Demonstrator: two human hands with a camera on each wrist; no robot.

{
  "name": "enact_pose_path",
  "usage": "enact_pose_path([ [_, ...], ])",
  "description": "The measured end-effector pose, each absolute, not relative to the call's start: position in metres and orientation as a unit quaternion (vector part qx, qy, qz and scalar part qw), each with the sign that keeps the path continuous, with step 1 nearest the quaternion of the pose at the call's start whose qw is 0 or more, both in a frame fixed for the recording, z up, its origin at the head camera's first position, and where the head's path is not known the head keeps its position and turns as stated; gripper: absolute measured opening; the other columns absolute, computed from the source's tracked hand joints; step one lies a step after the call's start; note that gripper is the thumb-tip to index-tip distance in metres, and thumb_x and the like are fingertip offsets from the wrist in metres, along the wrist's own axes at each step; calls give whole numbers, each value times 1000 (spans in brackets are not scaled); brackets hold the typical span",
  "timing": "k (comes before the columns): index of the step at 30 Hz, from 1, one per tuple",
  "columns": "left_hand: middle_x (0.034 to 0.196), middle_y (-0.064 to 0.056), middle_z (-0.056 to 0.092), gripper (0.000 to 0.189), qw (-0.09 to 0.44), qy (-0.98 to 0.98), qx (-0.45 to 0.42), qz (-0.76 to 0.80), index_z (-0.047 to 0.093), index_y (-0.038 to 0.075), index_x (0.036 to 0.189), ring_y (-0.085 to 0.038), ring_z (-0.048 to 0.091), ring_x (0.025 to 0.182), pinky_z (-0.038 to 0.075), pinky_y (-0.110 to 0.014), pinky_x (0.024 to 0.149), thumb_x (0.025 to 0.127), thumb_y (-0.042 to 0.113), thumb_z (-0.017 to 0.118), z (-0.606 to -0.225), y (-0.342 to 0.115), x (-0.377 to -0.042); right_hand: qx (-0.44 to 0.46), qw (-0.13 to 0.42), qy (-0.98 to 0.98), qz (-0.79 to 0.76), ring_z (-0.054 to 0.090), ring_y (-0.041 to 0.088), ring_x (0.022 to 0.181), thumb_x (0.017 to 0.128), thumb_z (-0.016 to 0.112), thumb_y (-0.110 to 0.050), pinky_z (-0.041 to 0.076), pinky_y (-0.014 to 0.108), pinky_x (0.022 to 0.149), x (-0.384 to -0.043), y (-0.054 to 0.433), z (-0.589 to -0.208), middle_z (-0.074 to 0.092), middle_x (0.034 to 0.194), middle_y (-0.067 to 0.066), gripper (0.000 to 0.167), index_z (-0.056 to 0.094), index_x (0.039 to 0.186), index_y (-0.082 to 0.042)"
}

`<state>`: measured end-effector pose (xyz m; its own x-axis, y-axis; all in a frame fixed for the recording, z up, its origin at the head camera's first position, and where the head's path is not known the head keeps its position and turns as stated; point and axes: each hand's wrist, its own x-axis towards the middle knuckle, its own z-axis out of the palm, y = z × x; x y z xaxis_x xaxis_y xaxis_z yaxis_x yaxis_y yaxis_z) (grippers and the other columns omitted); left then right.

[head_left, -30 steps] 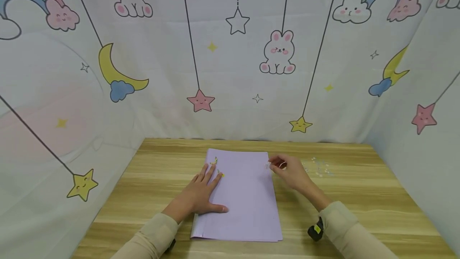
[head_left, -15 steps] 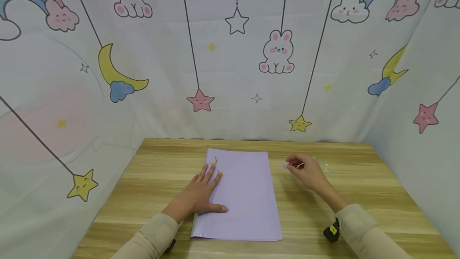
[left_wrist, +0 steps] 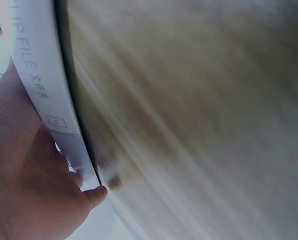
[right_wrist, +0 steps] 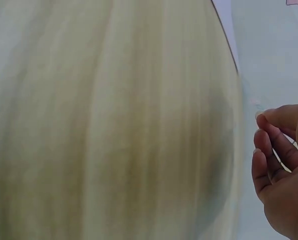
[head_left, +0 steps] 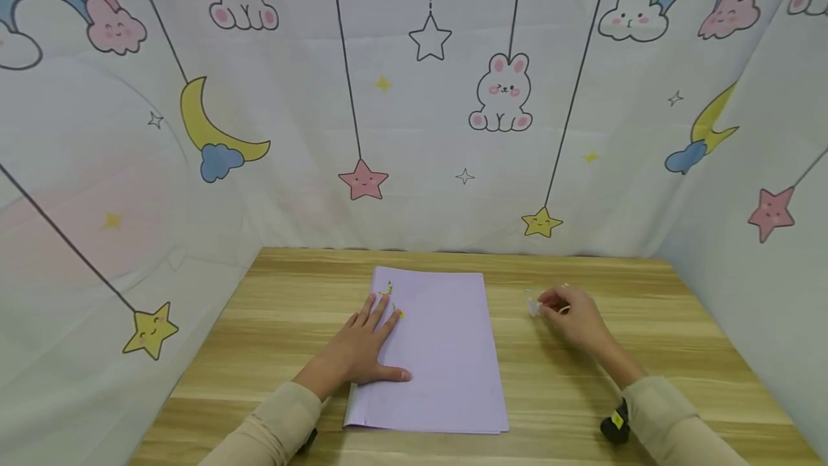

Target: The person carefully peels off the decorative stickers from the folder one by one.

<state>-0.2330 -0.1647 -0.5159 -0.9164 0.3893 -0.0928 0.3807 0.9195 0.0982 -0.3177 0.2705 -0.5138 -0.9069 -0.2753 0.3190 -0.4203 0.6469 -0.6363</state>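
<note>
A lilac clip file (head_left: 446, 351) lies closed on the wooden table. My left hand (head_left: 362, 347) rests on its left part with the fingers spread and straight. Near those fingertips, small yellow-and-green stickers (head_left: 388, 290) show on the cover. In the left wrist view, the file's spine (left_wrist: 31, 65) carries printed lettering beside the hand (left_wrist: 34, 180). To the right of the file, my right hand (head_left: 576, 315) is raised over the table. Between thumb and index finger it pinches a small clear sticker (head_left: 533, 304) with faint pale marks, barely visible in the right wrist view.
The wooden table (head_left: 673, 351) extends on both sides of the file. A white cloth (head_left: 414, 214) printed with stars, rabbits and rainbows hangs behind and at the sides. The pale pieces seen earlier on the right of the table are mostly hidden by the right hand.
My right hand has moved right, from the file's right edge out over the table, carrying the clear sticker. The left hand and the file have stayed in place.
</note>
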Motion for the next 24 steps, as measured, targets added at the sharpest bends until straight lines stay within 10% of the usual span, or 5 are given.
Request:
enact_pose_path([
  [24,177,-17,7,119,53,979,194,37,27,13,170,-41,1,162,27,-61,124,84,88,60,-516,-163,-232,228,95,-934,259,60,12,77,91,79,-1,53,33,69,-314,274,-527,66,87,-1,9,76,98,-4],
])
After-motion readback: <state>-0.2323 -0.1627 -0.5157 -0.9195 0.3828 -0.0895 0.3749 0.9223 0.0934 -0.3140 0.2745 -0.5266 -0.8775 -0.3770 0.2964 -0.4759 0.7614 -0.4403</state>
